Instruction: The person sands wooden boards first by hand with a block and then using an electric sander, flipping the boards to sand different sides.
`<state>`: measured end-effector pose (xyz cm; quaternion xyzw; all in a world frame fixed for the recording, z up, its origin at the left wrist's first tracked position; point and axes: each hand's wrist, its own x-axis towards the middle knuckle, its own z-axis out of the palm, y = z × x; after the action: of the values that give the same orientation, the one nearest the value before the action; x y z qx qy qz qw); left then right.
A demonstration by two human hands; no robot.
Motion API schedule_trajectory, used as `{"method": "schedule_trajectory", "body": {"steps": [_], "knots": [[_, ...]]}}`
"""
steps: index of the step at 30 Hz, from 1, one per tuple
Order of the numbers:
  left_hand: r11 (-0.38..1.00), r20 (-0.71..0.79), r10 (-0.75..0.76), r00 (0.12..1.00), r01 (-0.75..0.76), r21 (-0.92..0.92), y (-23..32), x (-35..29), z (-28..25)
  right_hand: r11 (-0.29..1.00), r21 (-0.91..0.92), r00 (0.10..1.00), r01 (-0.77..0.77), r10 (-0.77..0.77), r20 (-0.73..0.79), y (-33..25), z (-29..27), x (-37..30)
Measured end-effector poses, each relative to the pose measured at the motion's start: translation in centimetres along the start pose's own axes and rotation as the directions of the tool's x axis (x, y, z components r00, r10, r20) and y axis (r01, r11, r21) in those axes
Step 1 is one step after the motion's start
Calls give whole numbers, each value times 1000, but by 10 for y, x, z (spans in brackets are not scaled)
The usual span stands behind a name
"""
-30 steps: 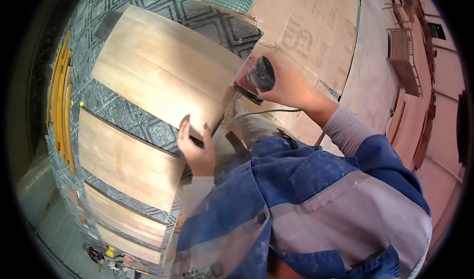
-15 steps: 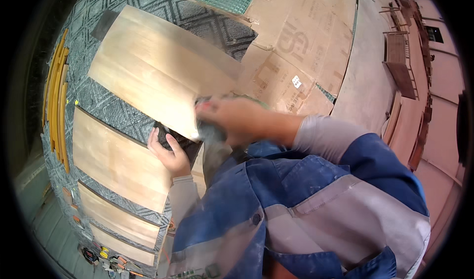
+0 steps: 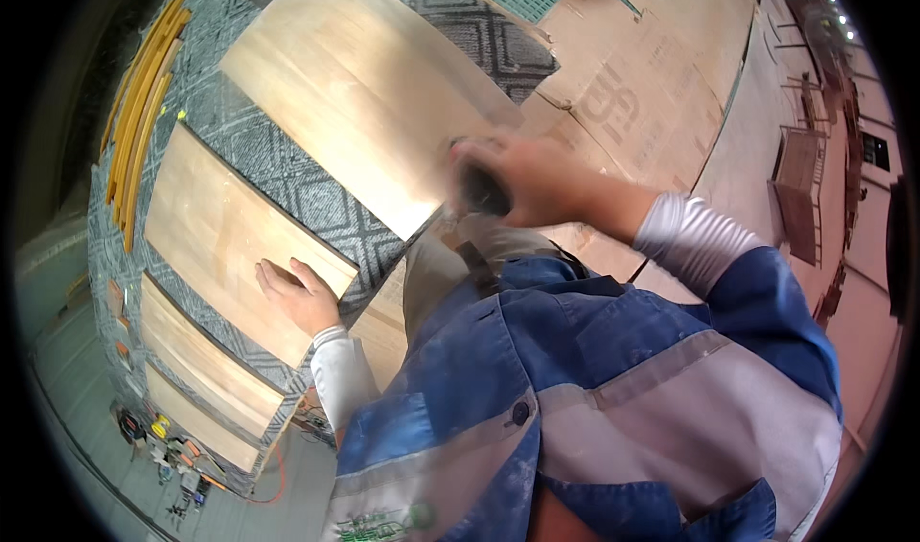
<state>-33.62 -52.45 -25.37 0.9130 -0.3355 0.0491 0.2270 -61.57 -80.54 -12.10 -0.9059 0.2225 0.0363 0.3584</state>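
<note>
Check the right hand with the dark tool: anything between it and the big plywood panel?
Nothing visible. The right hand, blurred, grips a dark tool at the near edge of the large plywood panel; the panel's face is bare. The left hand rests on another panel.

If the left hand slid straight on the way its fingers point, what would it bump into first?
The left hand lies flat on a pale wooden panel, fingers pointing up-left. Sliding on, it would probably just cross more of that panel, then reach the grey patterned carpet past its edge; depth is unclear.
</note>
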Motion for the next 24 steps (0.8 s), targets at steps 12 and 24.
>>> {"method": "schedule_trajectory", "body": {"steps": [12,24], "knots": [[995,-45,-31,999,35,95,-6,-2,11,998,42,998,38,-35,-61,-39,25,121],[993,-59,-32,998,38,108,-11,-4,15,998,13,998,-58,59,-27,-80,70,-29]]}}
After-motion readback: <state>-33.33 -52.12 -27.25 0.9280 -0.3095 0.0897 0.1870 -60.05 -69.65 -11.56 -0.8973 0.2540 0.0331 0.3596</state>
